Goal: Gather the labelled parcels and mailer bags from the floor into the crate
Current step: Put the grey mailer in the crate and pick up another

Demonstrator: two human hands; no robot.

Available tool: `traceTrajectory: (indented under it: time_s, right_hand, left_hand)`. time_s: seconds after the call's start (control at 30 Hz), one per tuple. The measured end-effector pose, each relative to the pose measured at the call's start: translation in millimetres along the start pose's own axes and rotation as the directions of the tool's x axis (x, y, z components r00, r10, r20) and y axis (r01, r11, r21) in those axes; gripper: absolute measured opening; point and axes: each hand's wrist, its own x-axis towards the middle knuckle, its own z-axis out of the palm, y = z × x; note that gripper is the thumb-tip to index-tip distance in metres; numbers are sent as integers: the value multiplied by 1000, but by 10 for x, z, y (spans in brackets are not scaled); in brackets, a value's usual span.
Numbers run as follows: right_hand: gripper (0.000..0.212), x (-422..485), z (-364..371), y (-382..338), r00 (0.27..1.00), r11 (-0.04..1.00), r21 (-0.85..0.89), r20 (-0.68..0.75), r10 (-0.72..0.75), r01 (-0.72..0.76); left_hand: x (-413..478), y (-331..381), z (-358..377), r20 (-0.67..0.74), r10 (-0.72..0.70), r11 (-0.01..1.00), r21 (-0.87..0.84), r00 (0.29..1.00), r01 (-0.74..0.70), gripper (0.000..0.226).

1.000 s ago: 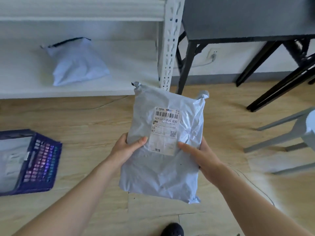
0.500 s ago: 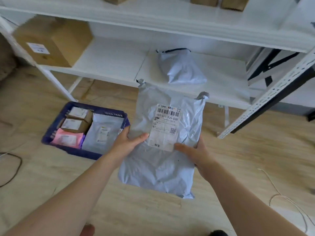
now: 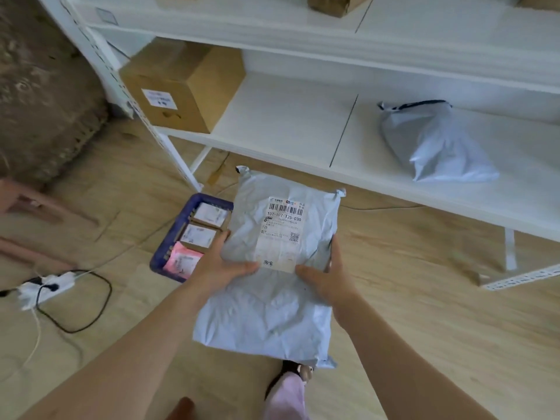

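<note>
Between two hands (image 3: 224, 268) (image 3: 328, 277) clamped on it — a crinkled pale-grey mailer bag (image 3: 269, 313), white barcode label (image 3: 280, 234) uppermost.

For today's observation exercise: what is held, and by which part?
A grey mailer bag, left hand and right hand gripping its side edges beside the label.

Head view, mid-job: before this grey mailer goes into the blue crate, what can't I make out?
All in the head view:
- Blue plastic crate: its right part is hidden behind the held grey plastic mailer bag, so the free room is unknown.
- Left hand and right hand: fingers hidden behind the bag.
- White shipping label: fine print too small.
- Brown cardboard box, upper shelf: cut off by the top edge.
</note>
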Motion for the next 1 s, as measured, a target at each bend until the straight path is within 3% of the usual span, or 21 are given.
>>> traceTrajectory:
  time_s: [0.2,0.3,0.37,0.53,0.63,0.8,1.0]
  right_hand:
    - [109,1018,546,-83,998,998,-17,-19,61,-62]
    - [114,1395,741,-115,997,991,-105,-10,82,-83]
    - [107,1606,832,-101,997,989,-128,-27,67,-70]
    - [93,2024,1196,70,978,996,-44,-197,68,-78]
    - [99,2215,1338,194,964,976,-120,-215,154,-183]
    - [94,2449,1511,551,927,925,-244,-313,209,-291]
    - [91,2754,1809,1246,881,879,-270,-384,276,-393]
  left_hand:
    - [1123,45,-349,14,-59,996,61,998,58,135]
    - [1523,-7,-461,13,-83,995,64,996,82,122]
    - [1756,-87,-518,18,-84,995,64,996,83,111]
    - [2302,-214,-643,70,-57,994,98,996,50,100]
    - [2617,-316,-706,120,-58,992,120,991,43,76]
    - [3089,-685,-777,275,-156,981,157,949,116,107]
    - [3603,-1542,-776,395,-262,948,276,880,158,112]
